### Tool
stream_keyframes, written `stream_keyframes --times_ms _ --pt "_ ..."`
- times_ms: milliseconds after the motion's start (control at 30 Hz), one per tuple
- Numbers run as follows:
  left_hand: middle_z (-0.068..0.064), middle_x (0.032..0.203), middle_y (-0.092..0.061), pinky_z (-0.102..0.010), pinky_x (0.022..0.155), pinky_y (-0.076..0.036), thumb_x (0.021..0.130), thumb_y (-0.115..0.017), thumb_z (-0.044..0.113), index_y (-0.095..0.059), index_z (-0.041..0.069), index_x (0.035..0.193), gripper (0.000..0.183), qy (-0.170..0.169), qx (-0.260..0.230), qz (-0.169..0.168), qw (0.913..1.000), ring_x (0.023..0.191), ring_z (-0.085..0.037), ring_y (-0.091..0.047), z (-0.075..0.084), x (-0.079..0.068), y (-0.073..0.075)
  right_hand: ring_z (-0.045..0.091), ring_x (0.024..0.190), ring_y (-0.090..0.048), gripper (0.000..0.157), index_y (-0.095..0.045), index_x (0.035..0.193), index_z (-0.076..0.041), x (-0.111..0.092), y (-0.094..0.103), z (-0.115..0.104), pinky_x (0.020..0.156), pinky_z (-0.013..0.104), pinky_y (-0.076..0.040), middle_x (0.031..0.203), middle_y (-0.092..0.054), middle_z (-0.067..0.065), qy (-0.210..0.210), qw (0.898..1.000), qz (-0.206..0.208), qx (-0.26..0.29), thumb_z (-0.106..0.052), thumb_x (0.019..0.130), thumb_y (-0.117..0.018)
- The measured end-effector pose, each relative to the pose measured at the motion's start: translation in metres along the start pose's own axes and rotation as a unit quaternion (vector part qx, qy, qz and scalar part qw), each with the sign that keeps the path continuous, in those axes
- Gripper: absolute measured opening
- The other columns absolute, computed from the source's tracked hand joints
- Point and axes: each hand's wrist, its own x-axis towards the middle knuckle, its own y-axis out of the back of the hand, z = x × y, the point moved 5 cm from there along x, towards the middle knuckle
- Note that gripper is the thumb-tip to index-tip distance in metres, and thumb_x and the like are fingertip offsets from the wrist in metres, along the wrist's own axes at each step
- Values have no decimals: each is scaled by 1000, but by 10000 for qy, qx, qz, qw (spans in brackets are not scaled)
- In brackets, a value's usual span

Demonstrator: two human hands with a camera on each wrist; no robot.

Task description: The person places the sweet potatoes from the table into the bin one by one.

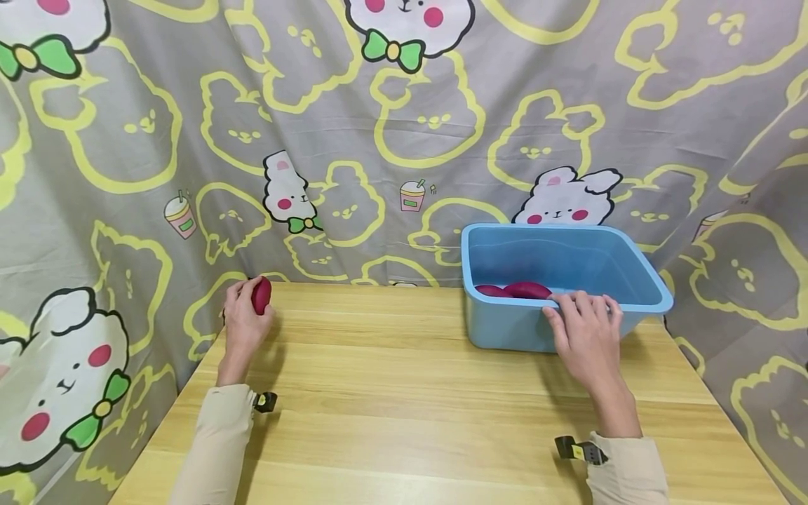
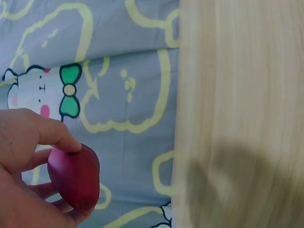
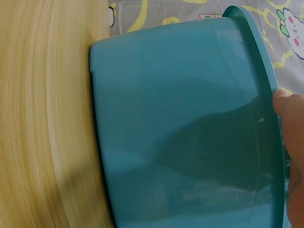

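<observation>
At the table's far left corner, my left hand (image 1: 245, 319) holds a smooth, dark red oval fruit (image 1: 261, 296) above the tabletop. In the left wrist view, thumb and fingers curl round this fruit (image 2: 75, 175); its exact kind is unclear. On the right stands a blue plastic bin (image 1: 511, 326) with similar dark red fruits (image 1: 529, 290) inside, partly hidden by its front wall. My right hand (image 1: 587, 340) grips the bin's front rim, fingers over the edge and thumb on the outside. The bin's side wall (image 3: 175, 118) fills much of the right wrist view.
A light wooden table (image 1: 391, 393) lies under both hands. Behind it and along its sides hangs a grey curtain (image 1: 353, 126) with cartoon rabbits and yellow outlines. Both wrists wear small black cameras on straps.
</observation>
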Motion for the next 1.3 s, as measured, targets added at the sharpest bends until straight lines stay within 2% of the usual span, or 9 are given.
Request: stream_keyframes --times_ms 467,667,767,967,1300 --pt "-29 140 -46 -67 99 -39 81 -66 -7 -57 0 139 59 -295 -184 119 9993 125 -52 -46 21 0 0 43 113 -46 28 -67 120 -5 1 0 1 111 67 -18 109 -60 18 -24 10000 -15 -16 -24 100 -66" --pt "-28 142 -45 -67 98 -40 81 -66 -6 -58 1 140 60 -305 -230 87 9992 125 -51 -45 25 -2 -2 43 113 -46 28 -67 120 -5 0 0 1 111 67 -18 110 -60 19 -48 10000 -54 -8 -25 100 -66" --pt "-28 142 -45 -66 98 -38 81 -66 -6 -58 1 140 60 -375 -286 98 9988 124 -51 -46 27 -3 -3 43 113 -46 28 -67 120 -6 -1 0 0 111 67 -17 111 -60 19 -63 10000 -69 3 -25 99 -66" --pt "-27 139 -47 -66 96 -44 80 -66 -8 -59 0 138 59 -552 -375 198 9976 122 -49 -48 34 -3 -5 43 112 -46 28 -67 119 -5 -1 0 1 111 67 -18 110 -60 19 -42 10000 -46 0 -24 99 -66" --pt "-28 139 -48 -65 97 -45 79 -67 -10 -59 0 138 61 -742 -532 267 9955 124 -47 -48 48 -4 -6 43 111 -46 28 -67 120 -5 -1 0 0 111 67 -18 110 -60 19 -41 10000 -49 1 -24 99 -66"
